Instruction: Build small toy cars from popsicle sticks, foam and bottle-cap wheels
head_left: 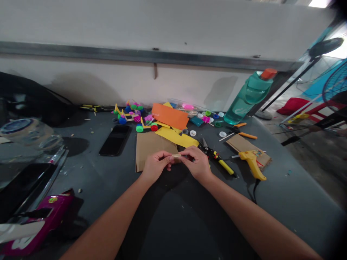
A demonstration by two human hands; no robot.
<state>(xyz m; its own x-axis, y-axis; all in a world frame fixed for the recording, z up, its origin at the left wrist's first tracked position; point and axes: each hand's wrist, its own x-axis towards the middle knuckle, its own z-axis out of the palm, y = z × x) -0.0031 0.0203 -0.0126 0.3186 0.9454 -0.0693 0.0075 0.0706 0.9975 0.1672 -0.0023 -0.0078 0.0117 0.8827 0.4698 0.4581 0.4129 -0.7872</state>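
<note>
I am seeing both bare hands working together at the middle of the dark table (pixel 92 180). The left hand (pixel 156 166) is pinching one end of a short pale stick piece (pixel 176 156) between thumb and fingers; the right hand (pixel 198 163) is pinching the other end in the same way. Both hands are thus closed on it, and it is lying roughly level between the fingertips. I am unable to tell whether it is one stick or two laid together, or whether it is touching the cardboard sheet (pixel 145 144) near it.

Beyond the hands, I am noting a yellow paper strip (pixel 177 137) overlapping the cardboard's far edge, with an orange paper sheet (pixel 170 115) lying behind it. A small toy car (pixel 146 126) with a green and a red wheel is standing to the left of these papers. A black smartphone (pixel 114 140) is lying left of the cardboard.

On the right, yellow-handled cutters (pixel 223 164) are lying near the right hand. A yellow glue gun (pixel 252 162) is resting partly on a smaller cardboard piece (pixel 235 142), orange-handled scissors (pixel 245 134) are lying just beyond, and a teal bottle (pixel 248 97) is standing near the wall.
</note>
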